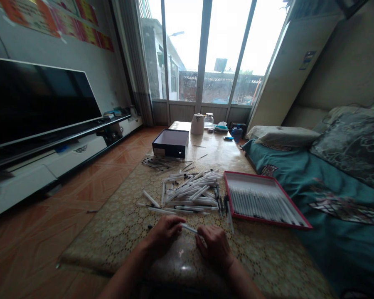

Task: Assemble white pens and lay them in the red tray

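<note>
Between my two hands, low over the near part of the table, is a slim pen (190, 228) with a whitish barrel. The fingers of my left hand (165, 233) pinch one end of it, and my right hand (215, 245) grips the other end. Just beyond lies a loose heap of white pen barrels (193, 189), with dark caps and thin pieces among them. To the right, a shallow red-rimmed box lid (249, 176) holds a row of pens (262, 203) laid side by side. Which pen parts my fingertips cover is hidden.
A dark blue box (170, 151) stands behind the heap, with thin dark refills (157, 163) near it. Farther back are a beige kettle (197, 124), a glass jar (208, 120) and a tissue pack (221, 127). A sofa (336, 241) borders the right side of the table (112, 232).
</note>
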A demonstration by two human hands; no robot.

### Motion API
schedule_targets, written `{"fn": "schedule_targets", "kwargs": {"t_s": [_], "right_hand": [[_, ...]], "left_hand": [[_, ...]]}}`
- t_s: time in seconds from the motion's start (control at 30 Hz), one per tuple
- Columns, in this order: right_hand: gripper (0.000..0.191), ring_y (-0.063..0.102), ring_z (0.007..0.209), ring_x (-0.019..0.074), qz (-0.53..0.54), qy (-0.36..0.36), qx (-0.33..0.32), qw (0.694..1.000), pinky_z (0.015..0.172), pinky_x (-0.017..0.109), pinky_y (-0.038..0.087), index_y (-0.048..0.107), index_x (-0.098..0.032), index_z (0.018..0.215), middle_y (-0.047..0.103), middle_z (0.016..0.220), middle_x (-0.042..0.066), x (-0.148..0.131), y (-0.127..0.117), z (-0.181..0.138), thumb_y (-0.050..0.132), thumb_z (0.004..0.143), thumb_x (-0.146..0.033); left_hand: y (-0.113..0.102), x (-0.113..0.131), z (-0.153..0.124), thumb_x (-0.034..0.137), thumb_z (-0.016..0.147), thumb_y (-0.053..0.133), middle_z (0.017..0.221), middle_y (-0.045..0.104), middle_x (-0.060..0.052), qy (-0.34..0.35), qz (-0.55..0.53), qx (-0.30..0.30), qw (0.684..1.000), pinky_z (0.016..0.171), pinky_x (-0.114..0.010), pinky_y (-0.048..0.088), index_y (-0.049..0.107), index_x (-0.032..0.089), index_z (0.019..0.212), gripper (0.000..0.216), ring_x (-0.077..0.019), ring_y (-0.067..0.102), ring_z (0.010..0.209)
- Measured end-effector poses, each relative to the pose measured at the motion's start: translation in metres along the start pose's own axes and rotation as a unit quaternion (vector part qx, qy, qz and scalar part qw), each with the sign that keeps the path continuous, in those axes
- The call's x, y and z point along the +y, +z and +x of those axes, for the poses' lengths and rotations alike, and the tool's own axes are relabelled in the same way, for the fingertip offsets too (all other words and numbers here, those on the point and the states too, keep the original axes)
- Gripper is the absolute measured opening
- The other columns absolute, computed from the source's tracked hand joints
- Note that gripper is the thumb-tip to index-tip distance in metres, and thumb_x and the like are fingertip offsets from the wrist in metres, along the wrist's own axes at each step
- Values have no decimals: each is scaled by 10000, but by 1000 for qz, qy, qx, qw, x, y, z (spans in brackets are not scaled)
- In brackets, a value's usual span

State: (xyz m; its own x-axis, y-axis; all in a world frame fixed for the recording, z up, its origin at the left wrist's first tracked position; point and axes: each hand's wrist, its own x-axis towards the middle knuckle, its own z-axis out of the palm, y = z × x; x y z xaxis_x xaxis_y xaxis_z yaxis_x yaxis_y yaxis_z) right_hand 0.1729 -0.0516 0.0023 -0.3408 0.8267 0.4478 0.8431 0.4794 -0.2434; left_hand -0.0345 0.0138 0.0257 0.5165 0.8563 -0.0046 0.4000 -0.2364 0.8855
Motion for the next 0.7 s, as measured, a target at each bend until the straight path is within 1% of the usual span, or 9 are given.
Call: {"fn": "schedule_targets", "kwargs": {"t_s": [0.07, 0.1, 0.2, 0.27, 0.37, 0.53, 0.6, 0.7], "right_hand": [[162, 526, 639, 134, 0, -10, 0, 1000, 634, 254, 275, 513, -192, 756, 595, 674, 6, 1, 4, -1, 423, 878, -249], [160, 524, 642, 135, -1, -15, -3, 1000, 635, 254, 275, 511, -194, 759, 593, 678, 3, 2, 5, 0, 423, 884, -243], [121, 513, 648, 141, -21, -31, -20, 999, 633, 259, 271, 510, -205, 772, 589, 700, -7, 4, 5, 5, 459, 880, -219], [97, 503, 649, 147, -48, -32, -27, 998, 635, 265, 265, 513, -216, 774, 583, 706, -13, 5, 2, 10, 493, 867, -199], [87, 499, 678, 159, -82, -37, -29, 996, 654, 274, 264, 524, -222, 780, 578, 718, -9, 7, -5, 17, 514, 858, -184], [88, 516, 683, 150, -71, -63, -50, 994, 639, 264, 261, 536, -217, 784, 594, 728, -7, 10, -8, 19, 504, 859, -183], [90, 527, 651, 137, -50, -39, -71, 995, 605, 254, 254, 540, -210, 771, 608, 712, -11, 10, -8, 17, 510, 854, -195], [137, 537, 604, 118, 3, 28, -120, 992, 551, 237, 238, 562, -202, 740, 627, 671, -15, 12, -7, 16, 507, 857, -249]], "left_hand": [[-6, -4, 0, 289, 807, 484, 796, 653, -38, 54, 111, -30, 992, 679, -261, 431, 660, 177, 865, 216, -156, 568, 716], [-8, -7, 1, 278, 818, 460, 782, 638, -33, 71, 156, -39, 984, 665, -254, 423, 645, 173, 832, 214, -147, 551, 700], [-9, -13, 2, 251, 828, 422, 713, 570, -13, 86, 230, -40, 969, 593, -234, 388, 571, 168, 724, 200, -121, 475, 621], [-7, -15, 0, 232, 825, 419, 701, 545, -4, 86, 238, -39, 967, 577, -229, 370, 533, 173, 695, 183, -115, 449, 608], [-3, -16, -5, 231, 844, 401, 727, 545, -2, 88, 247, -36, 964, 581, -225, 359, 514, 183, 711, 181, -114, 461, 628], [6, -14, -13, 165, 828, 418, 725, 535, 0, 101, 282, 1, 954, 567, -227, 337, 501, 190, 730, 131, -116, 464, 624], [8, -13, -14, 125, 821, 409, 726, 531, -1, 118, 278, 11, 953, 570, -225, 337, 494, 190, 728, 142, -115, 470, 629], [10, -12, -15, 100, 824, 393, 719, 527, -3, 144, 273, 12, 951, 566, -220, 341, 486, 191, 721, 166, -114, 474, 622]]}}
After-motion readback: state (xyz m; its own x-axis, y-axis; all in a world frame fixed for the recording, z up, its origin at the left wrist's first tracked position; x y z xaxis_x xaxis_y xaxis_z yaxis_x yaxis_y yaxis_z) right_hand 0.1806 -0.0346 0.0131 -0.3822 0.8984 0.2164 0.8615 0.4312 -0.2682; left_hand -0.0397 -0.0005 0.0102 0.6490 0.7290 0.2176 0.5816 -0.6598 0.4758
